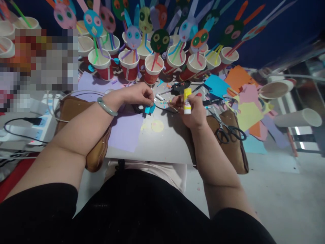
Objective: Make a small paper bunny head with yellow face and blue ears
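With our right grip (195,109) clasping a glue stick (187,103) and the hold of our left grip (139,94) unclear, we judge the paper figures (159,41) beyond both assembled, the earless yellow disc (157,126) nearer us unfinished.

Dark blue wall (284,37) stands beyond the far edge of the worktop (175,145); grey floor (286,203) below the near edge.

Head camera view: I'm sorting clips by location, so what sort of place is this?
Probably a paper-craft workspace, judging by the paper cups with long-eared figures, the scissors and the glue stick in the right hand.
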